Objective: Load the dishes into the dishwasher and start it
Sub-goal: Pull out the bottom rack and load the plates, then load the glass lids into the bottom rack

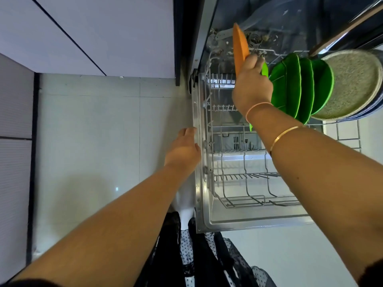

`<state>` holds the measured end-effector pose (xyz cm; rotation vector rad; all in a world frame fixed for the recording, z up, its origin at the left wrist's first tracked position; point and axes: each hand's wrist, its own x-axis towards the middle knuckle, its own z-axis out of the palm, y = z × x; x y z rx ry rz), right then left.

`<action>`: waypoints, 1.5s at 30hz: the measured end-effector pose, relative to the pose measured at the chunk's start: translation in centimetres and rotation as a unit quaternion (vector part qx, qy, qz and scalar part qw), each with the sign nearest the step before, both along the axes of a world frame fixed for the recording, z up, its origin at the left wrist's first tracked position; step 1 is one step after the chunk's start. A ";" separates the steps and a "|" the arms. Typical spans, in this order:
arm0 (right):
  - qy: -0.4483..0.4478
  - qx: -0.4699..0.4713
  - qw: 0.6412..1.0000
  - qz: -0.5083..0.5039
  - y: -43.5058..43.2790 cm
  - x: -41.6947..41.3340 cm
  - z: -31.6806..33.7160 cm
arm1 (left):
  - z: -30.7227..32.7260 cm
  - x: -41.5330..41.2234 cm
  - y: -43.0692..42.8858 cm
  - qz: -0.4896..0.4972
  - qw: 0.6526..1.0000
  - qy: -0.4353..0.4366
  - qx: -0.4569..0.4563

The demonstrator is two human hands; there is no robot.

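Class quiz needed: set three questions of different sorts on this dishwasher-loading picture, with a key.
1. True or false: the right hand grips an orange plate.
2. The green plates in the rack are: A) stacked flat; B) standing on edge in a row; C) lying upside down.
3. Fill in: the dishwasher door is ____.
Key: 1 true; 2 B; 3 open.
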<state>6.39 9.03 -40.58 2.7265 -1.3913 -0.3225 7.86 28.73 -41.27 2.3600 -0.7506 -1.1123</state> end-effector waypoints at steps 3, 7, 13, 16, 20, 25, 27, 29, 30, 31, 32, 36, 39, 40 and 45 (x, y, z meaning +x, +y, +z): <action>0.051 0.009 0.998 0.022 0.0 -0.2 -2.2 | -0.1 -0.1 -0.4 0.000 1.000 -0.002 -0.012; 0.083 0.078 0.993 -0.016 0.4 0.5 -5.2 | -0.7 0.2 -0.9 0.001 1.000 -0.004 -0.011; 0.016 0.319 0.929 -0.185 -0.6 -0.6 -7.9 | -1.5 0.1 -0.8 0.008 1.000 0.001 0.013; 0.025 0.407 0.886 -0.221 -0.5 -1.9 -7.1 | -1.8 -0.1 -0.4 0.000 1.000 0.002 0.017; 0.030 0.356 0.908 -0.220 0.2 -2.9 -6.5 | -1.8 -0.2 -0.3 -0.002 1.000 -0.001 0.017; 0.034 0.320 0.932 -0.165 1.7 -2.8 -5.6 | -1.0 -0.3 -0.2 -0.006 1.000 0.000 0.016; 0.048 0.293 0.943 -0.147 2.3 -2.6 -4.3 | -0.3 -0.3 0.0 -0.007 1.000 -0.005 0.010; 0.048 0.267 0.952 -0.145 3.2 -2.5 -2.8 | 0.6 -0.4 0.2 -0.010 1.000 -0.014 0.010; 0.043 0.264 0.953 -0.144 3.7 -2.5 -1.9 | 1.3 -0.4 0.4 -0.010 1.000 -0.021 0.012; 0.036 0.271 0.951 -0.141 4.3 -2.6 -1.0 | 2.1 -0.3 0.6 -0.008 1.000 -0.026 0.015; 0.026 0.283 0.950 -0.131 5.0 -2.6 0.1 | 3.2 -0.2 0.9 -0.003 0.999 -0.031 0.018; 0.002 0.331 0.941 -0.071 9.0 -2.1 5.1 | 8.1 0.1 2.1 0.014 0.998 -0.048 0.032; -0.040 0.311 0.950 -0.002 12.4 -1.4 10.5 | 13.0 0.6 3.6 0.025 0.996 -0.067 0.054; -0.052 0.303 0.951 0.029 13.6 -1.0 12.7 | 14.8 0.9 4.5 0.028 0.994 -0.086 0.058; -0.101 0.282 0.940 0.165 19.0 0.0 22.9 | 23.5 1.6 8.7 0.083 0.982 -0.159 0.061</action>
